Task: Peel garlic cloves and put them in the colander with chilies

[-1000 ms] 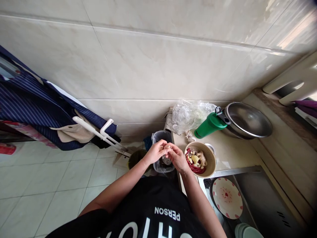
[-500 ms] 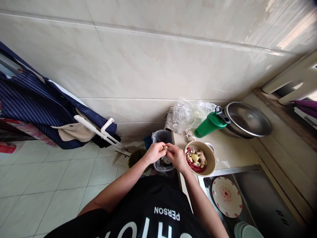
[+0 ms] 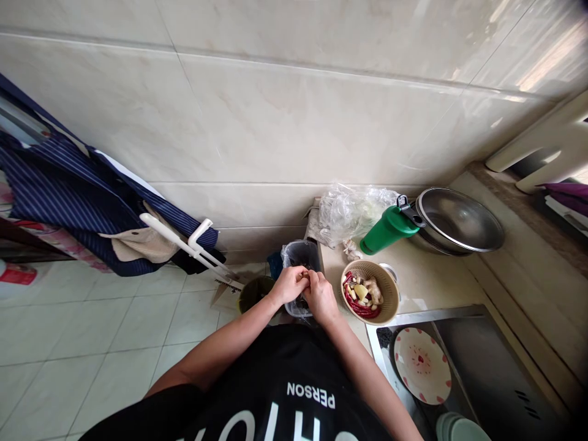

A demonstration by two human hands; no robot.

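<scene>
My left hand [image 3: 289,285] and my right hand [image 3: 322,300] meet above a lined trash bin [image 3: 301,250], both closed with fingertips pinched together. Between them is a small garlic clove, now mostly covered by the fingers. Just right of my right hand, a beige basket [image 3: 390,297] on the counter holds dried red chilies [image 3: 362,310], peeled garlic cloves, a yellow piece [image 3: 361,291] and a knob of ginger [image 3: 374,293]. Behind the basket lies some unpeeled garlic [image 3: 352,250].
A green shaker bottle [image 3: 389,231], clear plastic bags [image 3: 351,211] and steel bowls [image 3: 459,220] stand along the wall. The sink at right contains a patterned plate [image 3: 422,366] and pale green bowls [image 3: 462,427]. On the left are a white handle [image 3: 184,245] and a striped cloth [image 3: 68,196].
My right hand has turned and drawn in closer to my left, with its fingers bunched tighter. The clove that showed between the fingertips is now mostly hidden.
</scene>
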